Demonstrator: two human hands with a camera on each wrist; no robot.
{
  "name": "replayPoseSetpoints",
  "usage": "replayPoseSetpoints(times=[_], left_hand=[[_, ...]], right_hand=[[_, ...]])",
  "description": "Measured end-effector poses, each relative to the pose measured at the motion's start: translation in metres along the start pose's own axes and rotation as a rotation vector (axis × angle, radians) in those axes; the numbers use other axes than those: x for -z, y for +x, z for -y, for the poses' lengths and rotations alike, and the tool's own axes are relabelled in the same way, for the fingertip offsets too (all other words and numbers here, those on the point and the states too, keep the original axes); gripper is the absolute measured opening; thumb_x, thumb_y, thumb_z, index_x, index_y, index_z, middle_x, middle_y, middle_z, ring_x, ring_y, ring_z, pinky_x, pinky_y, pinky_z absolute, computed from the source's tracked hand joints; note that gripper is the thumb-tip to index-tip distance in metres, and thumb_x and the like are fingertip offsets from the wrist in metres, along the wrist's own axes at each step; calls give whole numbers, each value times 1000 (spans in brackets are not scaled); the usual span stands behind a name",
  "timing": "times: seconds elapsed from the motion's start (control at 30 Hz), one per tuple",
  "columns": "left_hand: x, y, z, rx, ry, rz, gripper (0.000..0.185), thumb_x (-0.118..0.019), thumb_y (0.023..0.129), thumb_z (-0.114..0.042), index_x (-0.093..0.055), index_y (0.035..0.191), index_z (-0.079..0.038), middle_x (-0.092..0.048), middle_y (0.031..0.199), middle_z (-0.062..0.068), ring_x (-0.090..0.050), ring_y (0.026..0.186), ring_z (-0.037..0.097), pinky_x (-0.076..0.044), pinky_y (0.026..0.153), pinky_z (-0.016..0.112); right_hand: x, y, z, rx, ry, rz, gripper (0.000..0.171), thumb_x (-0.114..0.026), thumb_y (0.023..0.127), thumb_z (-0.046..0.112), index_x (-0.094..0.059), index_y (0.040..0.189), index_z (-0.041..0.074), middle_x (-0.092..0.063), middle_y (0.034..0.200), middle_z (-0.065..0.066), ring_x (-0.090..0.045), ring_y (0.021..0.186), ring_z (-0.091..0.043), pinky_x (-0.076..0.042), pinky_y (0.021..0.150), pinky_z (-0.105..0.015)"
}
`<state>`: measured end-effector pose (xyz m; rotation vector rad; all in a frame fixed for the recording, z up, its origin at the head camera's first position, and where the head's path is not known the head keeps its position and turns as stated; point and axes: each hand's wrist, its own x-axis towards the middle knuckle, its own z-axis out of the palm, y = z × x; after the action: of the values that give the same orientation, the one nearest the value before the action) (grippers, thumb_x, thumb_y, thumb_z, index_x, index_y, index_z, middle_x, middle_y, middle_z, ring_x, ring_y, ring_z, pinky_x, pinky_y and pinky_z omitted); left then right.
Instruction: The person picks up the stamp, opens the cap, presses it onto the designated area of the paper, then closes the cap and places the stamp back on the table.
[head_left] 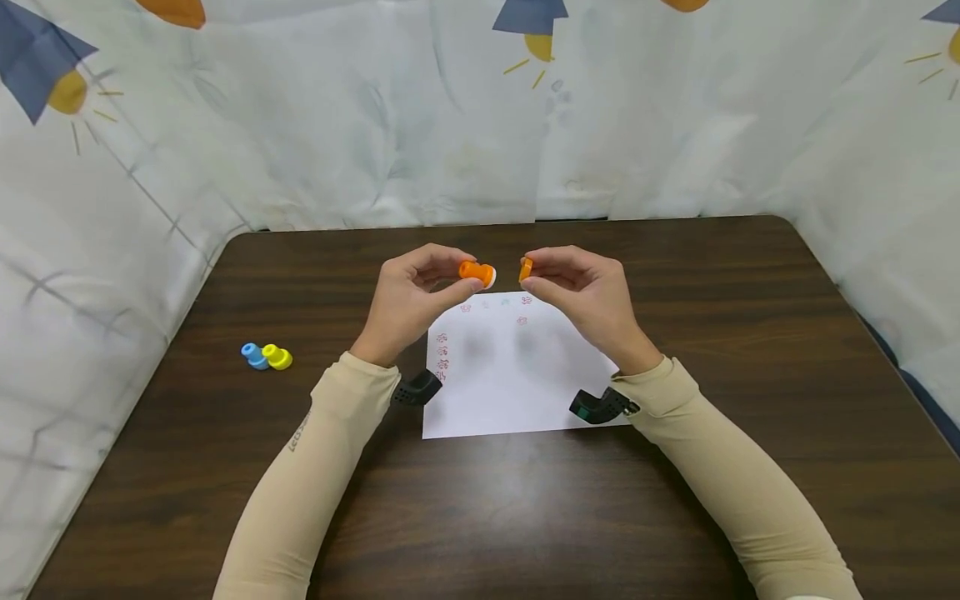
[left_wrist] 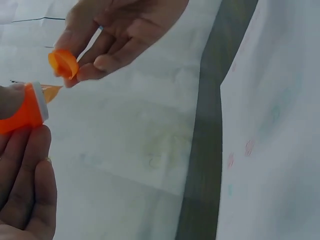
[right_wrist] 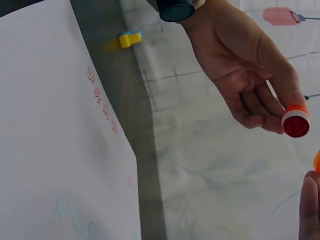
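Between thumb and fingers my left hand [head_left: 412, 292] pinches an orange stamp [head_left: 475, 272] with a white rim. Its round red stamping face [right_wrist: 296, 125] shows in the right wrist view. Opposite it, my right hand [head_left: 588, 292] grips a small orange cap [head_left: 526, 269]; the cap's hollow side is visible in the left wrist view. A narrow gap parts stamp and cap, both held up above the far edge of a white sheet of paper [head_left: 517, 392]. Small red and blue-green prints run along the sheet's left and far edges.
A blue stamp [head_left: 253, 356] and a yellow stamp [head_left: 277, 357] stand side by side at the left of the dark wooden table [head_left: 517, 517]. Behind the table's far edge hangs a pale printed curtain [head_left: 450, 150], which also lines both sides.
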<state>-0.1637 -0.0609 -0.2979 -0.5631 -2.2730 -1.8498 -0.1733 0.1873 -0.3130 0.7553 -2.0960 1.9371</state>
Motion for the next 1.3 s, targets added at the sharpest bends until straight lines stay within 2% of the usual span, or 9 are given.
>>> replayPoseSetpoints(times=[0.13, 0.5, 0.77, 1.3], left_hand=[[-5, -3, 0, 54, -61, 8, 28, -83, 87, -8, -73, 113, -4, -76, 103, -2, -74, 98, 18, -62, 94, 27], [-19, -3, 0, 109, -212, 10, 27, -80, 88, -8, -72, 114, -6, -76, 104, -1, -74, 95, 19, -63, 90, 28], [-23, -4, -1, 137, -227, 34, 29, -79, 89, -8, -70, 117, -2, -76, 105, 1, -74, 95, 20, -64, 91, 28], [-28, -6, -2, 163, -293, 46, 25, -80, 88, -6, -73, 112, -8, -77, 104, 0, -75, 95, 17, -63, 92, 28]], right_hand=[[1, -1, 0, -12, 12, 15, 33, -79, 87, -3, -72, 119, -3, -76, 104, 11, -76, 94, -10, -63, 88, -25], [3, -4, 7, -43, 29, 59, 32, -79, 87, -5, -72, 118, -5, -76, 105, 11, -76, 94, -10, -64, 88, -26], [5, -7, 4, -42, 32, 82, 33, -79, 86, -5, -71, 118, -4, -76, 108, 9, -76, 96, -12, -64, 89, -28], [3, -9, 2, -38, 46, 105, 33, -78, 85, -8, -71, 118, -7, -75, 107, 9, -78, 94, -11, -65, 85, -30]])
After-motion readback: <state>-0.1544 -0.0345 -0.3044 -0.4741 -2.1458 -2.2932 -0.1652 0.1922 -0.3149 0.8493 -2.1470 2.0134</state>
